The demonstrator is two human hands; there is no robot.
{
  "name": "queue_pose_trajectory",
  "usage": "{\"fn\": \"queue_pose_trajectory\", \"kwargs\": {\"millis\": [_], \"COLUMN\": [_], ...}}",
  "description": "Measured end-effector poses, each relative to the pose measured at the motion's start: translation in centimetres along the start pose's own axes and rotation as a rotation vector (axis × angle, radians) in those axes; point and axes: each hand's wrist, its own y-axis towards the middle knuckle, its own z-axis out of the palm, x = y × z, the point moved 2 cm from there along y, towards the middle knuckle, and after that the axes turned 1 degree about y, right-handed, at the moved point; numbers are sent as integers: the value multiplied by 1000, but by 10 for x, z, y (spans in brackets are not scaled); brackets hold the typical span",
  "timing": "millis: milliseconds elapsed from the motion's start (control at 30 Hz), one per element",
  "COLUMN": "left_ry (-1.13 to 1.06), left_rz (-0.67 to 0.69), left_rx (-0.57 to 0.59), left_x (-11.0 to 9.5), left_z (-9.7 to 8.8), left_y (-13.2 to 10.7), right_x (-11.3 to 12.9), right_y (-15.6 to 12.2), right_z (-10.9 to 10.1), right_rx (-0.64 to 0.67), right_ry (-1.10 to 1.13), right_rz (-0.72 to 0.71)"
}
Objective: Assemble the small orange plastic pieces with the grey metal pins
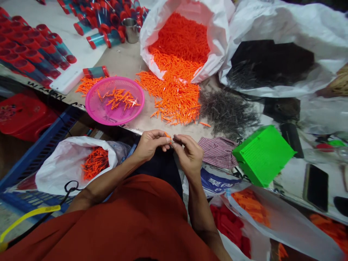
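In front of my body, just off the table edge, my two hands meet fingertip to fingertip. My left hand pinches a small orange plastic piece. Right against it, the thumb and forefinger of my right hand are closed at the piece's end; whatever they grip is too small and hidden to name. Beyond the hands, a heap of slim orange pieces spills from a white sack. Beside that heap lies a pile of thin black pieces. A pink basket to the left holds more orange pieces.
Another white sack with black contents stands at the back right. Upside down near the edge rests a green basket, beside a checked cloth and a phone. Red-capped tubes crowd the left. A low white bag holds orange-and-black pieces.
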Motion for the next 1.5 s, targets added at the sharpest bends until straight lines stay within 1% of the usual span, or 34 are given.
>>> {"fn": "queue_pose_trajectory", "kwargs": {"millis": [67,167,300,433,567,833,967,1067,1200,1500], "left_ry": [19,39,44,67,34,-34,-48,-77,-95,-2], "left_rz": [35,61,85,99,78,11,-57,-93,-88,-42], "left_rx": [3,4,-21,-61,-55,-92,-83,-75,-87,-111], "left_x": [0,1,3,4,3,-1,-3,-3,-4,-4], "left_z": [0,-1,-1,-2,-1,1,1,1,1,1], "left_y": [-1,-2,-2,-3,-4,-5,-4,-3,-4,-7], "right_x": [2,5,9,11,10,7,7,9,9,6], "right_y": [1,1,1,3,7,7,9,10,8,8], "right_z": [1,1,2,1,-1,-3,-8,-10,-8,-8], "right_rx": [19,38,7,-26,10,-12,32,62,63,91], "right_ry": [14,15,-35,-128,-129,-54,-16,-55,-98,-126], "right_rz": [63,82,54,-16,-62,-83,-70,-85,-115,-116]}}
